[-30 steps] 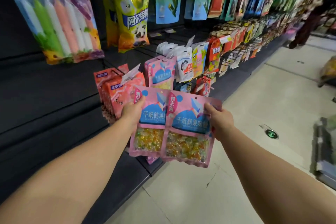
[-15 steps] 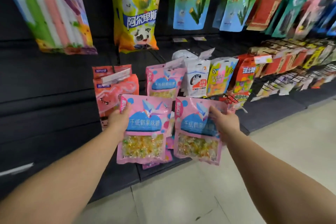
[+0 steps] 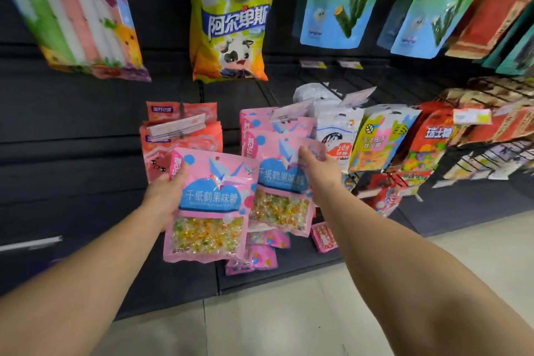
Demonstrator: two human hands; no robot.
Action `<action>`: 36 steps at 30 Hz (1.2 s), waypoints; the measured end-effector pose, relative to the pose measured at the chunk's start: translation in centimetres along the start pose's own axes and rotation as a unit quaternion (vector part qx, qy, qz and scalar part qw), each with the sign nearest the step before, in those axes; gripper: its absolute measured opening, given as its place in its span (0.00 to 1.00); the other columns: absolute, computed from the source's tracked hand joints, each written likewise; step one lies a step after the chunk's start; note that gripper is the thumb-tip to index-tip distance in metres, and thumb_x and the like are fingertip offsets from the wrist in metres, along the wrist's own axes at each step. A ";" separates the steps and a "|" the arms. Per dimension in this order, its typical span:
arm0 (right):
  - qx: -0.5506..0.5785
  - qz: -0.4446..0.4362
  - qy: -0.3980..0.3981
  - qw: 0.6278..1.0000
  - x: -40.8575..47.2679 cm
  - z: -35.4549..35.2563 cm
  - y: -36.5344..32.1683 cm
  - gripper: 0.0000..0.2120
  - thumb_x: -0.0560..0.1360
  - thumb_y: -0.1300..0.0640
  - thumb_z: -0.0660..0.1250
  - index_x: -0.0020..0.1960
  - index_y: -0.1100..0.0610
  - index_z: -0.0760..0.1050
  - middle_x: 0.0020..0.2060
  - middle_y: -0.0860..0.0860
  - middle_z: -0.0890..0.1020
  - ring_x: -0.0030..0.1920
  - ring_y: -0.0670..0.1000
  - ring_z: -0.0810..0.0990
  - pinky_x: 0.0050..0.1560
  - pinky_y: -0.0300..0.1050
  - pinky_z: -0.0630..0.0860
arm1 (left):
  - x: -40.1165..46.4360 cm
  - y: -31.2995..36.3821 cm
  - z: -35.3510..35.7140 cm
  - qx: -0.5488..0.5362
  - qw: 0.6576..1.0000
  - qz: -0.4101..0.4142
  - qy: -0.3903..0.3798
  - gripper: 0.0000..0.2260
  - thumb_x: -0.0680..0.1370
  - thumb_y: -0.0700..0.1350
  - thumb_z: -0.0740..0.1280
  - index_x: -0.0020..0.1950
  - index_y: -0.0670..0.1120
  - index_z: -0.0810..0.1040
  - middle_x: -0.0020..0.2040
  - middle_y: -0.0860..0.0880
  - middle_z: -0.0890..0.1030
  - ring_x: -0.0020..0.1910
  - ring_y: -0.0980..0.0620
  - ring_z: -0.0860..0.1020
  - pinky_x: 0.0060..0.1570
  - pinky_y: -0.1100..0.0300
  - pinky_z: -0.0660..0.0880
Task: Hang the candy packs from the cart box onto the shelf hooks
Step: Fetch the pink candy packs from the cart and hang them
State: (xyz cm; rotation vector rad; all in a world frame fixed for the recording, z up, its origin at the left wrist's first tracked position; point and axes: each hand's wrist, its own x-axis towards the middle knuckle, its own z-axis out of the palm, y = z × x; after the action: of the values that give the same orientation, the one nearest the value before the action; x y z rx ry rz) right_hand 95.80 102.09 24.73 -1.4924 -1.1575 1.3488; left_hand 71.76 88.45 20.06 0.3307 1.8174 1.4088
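Head view: each pink candy pack shows mixed sweets through its clear window. Left hand (image 3: 167,191) grips one pack (image 3: 209,205) before the shelf; right hand (image 3: 319,170) pinches another (image 3: 281,182) against the hung pink packs (image 3: 274,121)

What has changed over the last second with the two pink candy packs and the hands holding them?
The right hand has carried its pink pack up and forward, until it sits against the matching pink packs on the hook. The left hand has brought its pink pack closer to the shelf but lower. The view has swung to face the shelf. Unchanged: each hand still grips its own pack; neither has been let go.
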 end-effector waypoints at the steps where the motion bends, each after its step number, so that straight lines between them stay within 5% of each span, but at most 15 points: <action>1: 0.002 0.002 -0.002 1.000 0.6 0.3 -0.1 0.17 0.73 0.47 0.72 0.56 0.57 0.78 0.52 0.55 0.83 0.53 0.56 0.81 0.55 0.55 0.79 | 0.1 0.0 0.0 0.005 1.000 -0.002 0.005 0.15 0.79 0.61 0.66 0.53 0.50 0.78 0.49 0.46 0.85 0.48 0.45 0.85 0.52 0.42 0.82; 11: -0.057 -0.005 -0.070 0.996 5.9 1.4 -1.8 0.21 0.71 0.36 0.69 0.45 0.55 0.76 0.48 0.55 0.83 0.50 0.56 0.83 0.54 0.60 0.81 | -0.1 0.1 1.9 -0.057 0.997 0.005 0.055 0.14 0.79 0.58 0.68 0.54 0.48 0.81 0.50 0.45 0.86 0.47 0.44 0.85 0.53 0.41 0.81; 14: -0.057 0.001 -0.083 0.995 6.8 1.0 -2.4 0.27 0.71 0.37 0.70 0.56 0.58 0.78 0.50 0.54 0.83 0.51 0.56 0.82 0.54 0.57 0.81 | -0.6 -0.1 3.2 -0.063 0.995 -0.001 0.075 0.14 0.78 0.58 0.69 0.55 0.48 0.81 0.49 0.45 0.87 0.47 0.44 0.86 0.52 0.41 0.81; 17: -0.071 0.004 -0.095 0.993 7.8 0.8 -2.6 0.22 0.75 0.41 0.69 0.55 0.59 0.76 0.49 0.54 0.82 0.48 0.53 0.81 0.47 0.50 0.81 | -1.2 -0.4 4.4 -0.061 0.994 -0.005 0.087 0.15 0.78 0.59 0.69 0.54 0.48 0.81 0.50 0.45 0.87 0.48 0.44 0.86 0.53 0.41 0.81; 21: -0.084 0.001 -0.106 0.991 8.7 0.9 -2.7 0.24 0.75 0.40 0.68 0.60 0.59 0.77 0.52 0.54 0.82 0.50 0.53 0.82 0.53 0.52 0.81 | -1.5 -1.1 5.3 -0.054 0.994 -0.012 0.096 0.19 0.75 0.63 0.70 0.55 0.49 0.81 0.49 0.46 0.87 0.48 0.45 0.86 0.53 0.40 0.81; 28: -0.068 0.016 -0.127 0.989 8.8 1.1 -3.0 0.23 0.77 0.41 0.66 0.65 0.56 0.74 0.45 0.49 0.79 0.42 0.48 0.78 0.31 0.40 0.72 | -3.0 -1.0 6.6 -0.061 0.993 -0.002 0.100 0.14 0.79 0.58 0.68 0.54 0.48 0.81 0.49 0.45 0.87 0.48 0.45 0.86 0.53 0.42 0.81; 36: -0.083 0.003 -0.118 0.990 8.6 1.7 -2.9 0.27 0.76 0.39 0.66 0.67 0.56 0.73 0.58 0.53 0.80 0.58 0.56 0.79 0.58 0.56 0.79 | -3.8 -1.0 6.9 -0.029 0.994 -0.007 0.108 0.17 0.79 0.59 0.67 0.56 0.47 0.80 0.49 0.46 0.87 0.47 0.47 0.86 0.51 0.45 0.83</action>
State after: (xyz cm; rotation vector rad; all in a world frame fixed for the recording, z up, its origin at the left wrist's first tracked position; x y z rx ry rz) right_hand 93.86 111.07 25.05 -1.4800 -1.4460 1.4932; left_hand 79.47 90.50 20.39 0.1387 1.9405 1.5332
